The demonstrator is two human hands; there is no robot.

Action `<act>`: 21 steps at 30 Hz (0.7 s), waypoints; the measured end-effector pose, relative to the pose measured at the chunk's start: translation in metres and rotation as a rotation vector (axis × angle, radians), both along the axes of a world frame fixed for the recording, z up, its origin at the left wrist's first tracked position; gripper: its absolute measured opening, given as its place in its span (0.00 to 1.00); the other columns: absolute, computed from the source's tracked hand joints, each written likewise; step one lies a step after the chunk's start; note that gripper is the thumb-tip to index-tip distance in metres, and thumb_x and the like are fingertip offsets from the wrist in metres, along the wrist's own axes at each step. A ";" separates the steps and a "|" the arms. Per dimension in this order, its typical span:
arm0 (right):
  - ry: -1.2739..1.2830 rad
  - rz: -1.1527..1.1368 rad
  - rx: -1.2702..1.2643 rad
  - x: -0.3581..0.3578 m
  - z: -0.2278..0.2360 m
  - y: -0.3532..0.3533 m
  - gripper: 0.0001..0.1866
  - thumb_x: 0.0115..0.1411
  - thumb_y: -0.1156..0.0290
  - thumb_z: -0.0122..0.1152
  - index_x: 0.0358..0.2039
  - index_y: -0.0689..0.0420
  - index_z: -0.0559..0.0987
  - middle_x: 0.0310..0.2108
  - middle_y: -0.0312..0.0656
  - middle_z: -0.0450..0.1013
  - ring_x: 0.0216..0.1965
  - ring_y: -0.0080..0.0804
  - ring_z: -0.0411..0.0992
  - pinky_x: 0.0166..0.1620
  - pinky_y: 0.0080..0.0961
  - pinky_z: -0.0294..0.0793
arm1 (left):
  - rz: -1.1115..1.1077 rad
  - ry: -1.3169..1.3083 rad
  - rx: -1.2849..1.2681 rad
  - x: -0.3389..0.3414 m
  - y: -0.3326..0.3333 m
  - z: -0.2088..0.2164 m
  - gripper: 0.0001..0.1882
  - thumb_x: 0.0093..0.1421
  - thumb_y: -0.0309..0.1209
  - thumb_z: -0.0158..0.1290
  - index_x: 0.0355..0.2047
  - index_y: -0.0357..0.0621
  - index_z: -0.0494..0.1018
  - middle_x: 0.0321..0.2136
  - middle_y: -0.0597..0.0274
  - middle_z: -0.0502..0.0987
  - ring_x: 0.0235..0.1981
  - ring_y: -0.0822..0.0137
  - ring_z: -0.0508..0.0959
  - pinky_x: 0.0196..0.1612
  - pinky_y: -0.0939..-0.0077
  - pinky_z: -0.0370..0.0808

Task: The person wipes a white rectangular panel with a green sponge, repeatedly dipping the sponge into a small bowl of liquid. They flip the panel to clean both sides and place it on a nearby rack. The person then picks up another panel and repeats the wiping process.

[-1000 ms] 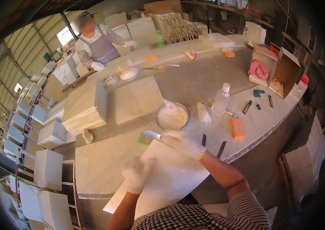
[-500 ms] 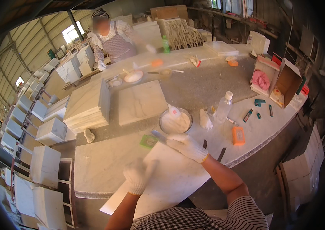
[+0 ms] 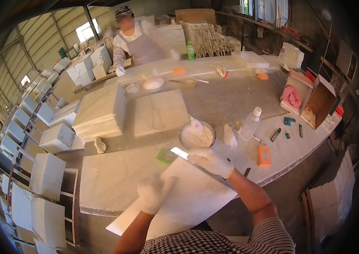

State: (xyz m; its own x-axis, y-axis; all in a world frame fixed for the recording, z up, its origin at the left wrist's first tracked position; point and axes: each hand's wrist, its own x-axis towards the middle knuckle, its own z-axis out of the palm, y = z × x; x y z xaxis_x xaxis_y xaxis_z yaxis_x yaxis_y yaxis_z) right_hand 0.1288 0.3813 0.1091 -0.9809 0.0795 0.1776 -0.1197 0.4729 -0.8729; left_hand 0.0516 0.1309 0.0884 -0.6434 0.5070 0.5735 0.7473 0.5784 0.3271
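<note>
A white marble tile [image 3: 196,194] lies tilted across the near edge of the table, in front of my body. Over its far right edge, my right hand [image 3: 211,162] in a white knit glove grips a metal scraper [image 3: 180,153], whose bright flat blade sticks out to the left. My left hand [image 3: 153,192], gloved too, is over the tile's left side; motion smears its fingers. Just beyond the blade is a green block [image 3: 166,156]. A metal bowl of white powder or paste [image 3: 197,136] stands behind my right hand, a small white bottle [image 3: 196,124] leaning in it.
Stacked marble tiles [image 3: 99,111] and a single tile [image 3: 161,112] lie further back. To the right are a clear bottle [image 3: 251,122], an orange block [image 3: 264,156], green-handled small tools [image 3: 276,134] and an open carton [image 3: 318,101]. A co-worker [image 3: 143,46] stands across the table.
The whole view has shifted slightly. My right hand still grips the scraper, whose blade now catches the light and looks brighter. My left hand stays over the tile, blurred in both frames.
</note>
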 end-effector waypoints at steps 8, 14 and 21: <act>0.200 -0.095 -0.007 -0.004 -0.014 -0.009 0.11 0.70 0.68 0.57 0.40 0.63 0.79 0.30 0.36 0.72 0.35 0.23 0.67 0.40 0.25 0.71 | 0.010 0.008 -0.041 0.000 0.000 0.002 0.27 0.53 0.52 0.67 0.14 0.47 0.69 0.11 0.59 0.71 0.13 0.55 0.72 0.21 0.62 0.69; 0.237 -0.070 0.081 -0.004 -0.009 -0.003 0.12 0.69 0.66 0.59 0.43 0.62 0.81 0.35 0.39 0.77 0.39 0.26 0.73 0.45 0.26 0.72 | 0.002 0.010 -0.009 0.001 0.000 0.001 0.27 0.54 0.53 0.66 0.14 0.47 0.69 0.11 0.60 0.71 0.12 0.55 0.73 0.20 0.61 0.70; 0.032 0.108 0.068 0.001 0.005 0.012 0.11 0.68 0.66 0.59 0.41 0.62 0.81 0.33 0.42 0.78 0.36 0.29 0.72 0.43 0.29 0.73 | -0.018 -0.024 -0.002 0.001 0.000 0.000 0.28 0.55 0.54 0.66 0.15 0.47 0.69 0.10 0.60 0.71 0.12 0.55 0.73 0.20 0.61 0.70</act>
State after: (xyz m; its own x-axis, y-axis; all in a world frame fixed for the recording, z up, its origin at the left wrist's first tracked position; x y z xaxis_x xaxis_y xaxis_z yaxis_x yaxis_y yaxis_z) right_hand 0.1300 0.3932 0.1141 -0.9769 -0.0392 0.2100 -0.1999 0.5141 -0.8341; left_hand 0.0525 0.1305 0.0880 -0.6479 0.5196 0.5570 0.7495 0.5655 0.3443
